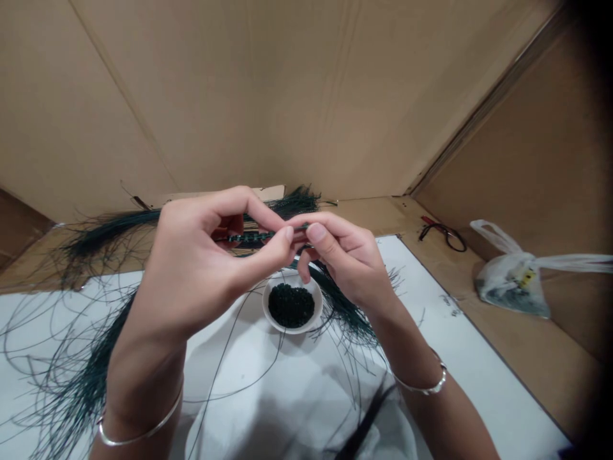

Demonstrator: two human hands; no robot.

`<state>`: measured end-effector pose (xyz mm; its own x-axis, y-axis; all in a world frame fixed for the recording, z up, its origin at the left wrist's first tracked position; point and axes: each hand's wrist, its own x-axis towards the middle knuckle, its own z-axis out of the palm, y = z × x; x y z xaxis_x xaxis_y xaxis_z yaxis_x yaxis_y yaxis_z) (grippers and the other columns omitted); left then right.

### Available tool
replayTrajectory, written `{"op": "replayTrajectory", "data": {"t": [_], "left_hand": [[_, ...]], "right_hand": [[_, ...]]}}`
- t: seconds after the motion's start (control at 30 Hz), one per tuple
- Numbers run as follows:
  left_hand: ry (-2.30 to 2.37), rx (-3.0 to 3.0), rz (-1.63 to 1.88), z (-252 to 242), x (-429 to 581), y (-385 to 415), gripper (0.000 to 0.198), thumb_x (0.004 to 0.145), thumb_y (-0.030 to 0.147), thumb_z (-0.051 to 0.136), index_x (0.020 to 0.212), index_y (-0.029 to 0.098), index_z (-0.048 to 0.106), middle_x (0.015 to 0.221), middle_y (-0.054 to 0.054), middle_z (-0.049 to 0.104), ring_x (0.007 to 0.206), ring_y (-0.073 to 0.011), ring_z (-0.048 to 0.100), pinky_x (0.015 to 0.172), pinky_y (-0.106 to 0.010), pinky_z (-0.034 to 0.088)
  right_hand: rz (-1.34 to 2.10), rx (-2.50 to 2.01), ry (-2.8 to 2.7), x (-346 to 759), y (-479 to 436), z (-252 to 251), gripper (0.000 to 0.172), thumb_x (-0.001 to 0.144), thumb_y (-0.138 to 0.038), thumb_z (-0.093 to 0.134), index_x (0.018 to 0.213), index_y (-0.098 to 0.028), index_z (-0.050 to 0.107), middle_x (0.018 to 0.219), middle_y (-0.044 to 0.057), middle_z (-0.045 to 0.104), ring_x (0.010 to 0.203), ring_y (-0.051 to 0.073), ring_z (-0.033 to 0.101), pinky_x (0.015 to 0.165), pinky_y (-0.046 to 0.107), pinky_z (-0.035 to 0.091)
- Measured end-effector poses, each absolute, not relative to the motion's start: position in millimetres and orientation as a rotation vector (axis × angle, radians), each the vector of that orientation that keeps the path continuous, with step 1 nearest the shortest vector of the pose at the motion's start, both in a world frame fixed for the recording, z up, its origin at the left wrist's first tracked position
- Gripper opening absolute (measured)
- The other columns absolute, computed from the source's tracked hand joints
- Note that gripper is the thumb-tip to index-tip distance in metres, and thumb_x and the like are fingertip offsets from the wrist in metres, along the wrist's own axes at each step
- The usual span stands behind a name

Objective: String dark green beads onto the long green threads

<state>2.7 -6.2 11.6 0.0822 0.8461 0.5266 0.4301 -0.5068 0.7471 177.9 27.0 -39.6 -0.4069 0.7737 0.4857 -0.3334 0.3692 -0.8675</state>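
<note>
Above a small white bowl (269, 317), my hands meet fingertip to fingertip. My left hand (205, 262) is closed in a pinch on a dark green beaded strand (249, 237), whose beaded length runs across the palm side. Thumb and forefinger of my right hand (347, 255) press together on the strand's end, where a tiny green piece shows at the tips. Small dark green beads (291, 305) fill much of the bowl. Loose thin cords hang below the hands.
Bundles of thin dark green cord lie at the left (90, 364), behind the hands (115, 225) and right of the bowl (352, 313). A white board (426, 313) covers the surface. Cardboard walls (268, 96) enclose it. At right are a plastic bag (512, 281) and a black cable (453, 236).
</note>
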Motion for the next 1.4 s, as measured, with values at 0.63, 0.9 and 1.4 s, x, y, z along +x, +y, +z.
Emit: {"op": "replayTrajectory", "data": {"t": [0.63,0.9,1.4], "left_hand": [[1.297,2.062,1.375,13.4,3.8,-6.1,0.012,0.075,0.020,0.076,0.066,0.020,0.068,0.062,0.002,0.067,0.055,-0.0095,0.052,0.046,-0.023,0.036],[1.304,2.054,1.361,13.1,3.7,-6.8,0.012,0.074,0.023,0.076,0.065,0.019,0.068,0.062,0.001,0.067,0.055,-0.0103,0.051,0.045,-0.024,0.034],[1.298,2.063,1.352,14.2,3.3,-6.0,0.012,0.074,0.022,0.076,0.065,0.019,0.068,0.063,0.001,0.067,0.054,-0.0105,0.050,0.045,-0.024,0.033]], "right_hand": [[0.204,-0.793,-2.157,196.9,15.0,-24.5,0.028,0.108,-0.016,0.043,0.116,-0.020,0.070,0.107,0.002,0.079,0.096,0.014,0.074,0.089,0.023,0.057],[0.187,-0.783,-2.175,197.1,15.3,-24.2,0.029,0.109,-0.019,0.042,0.116,-0.020,0.070,0.111,0.003,0.080,0.099,0.014,0.074,0.091,0.024,0.057],[0.169,-0.789,-2.163,197.5,16.0,-26.1,0.027,0.109,-0.020,0.044,0.115,-0.021,0.071,0.109,0.002,0.080,0.096,0.014,0.075,0.090,0.024,0.058]]}}
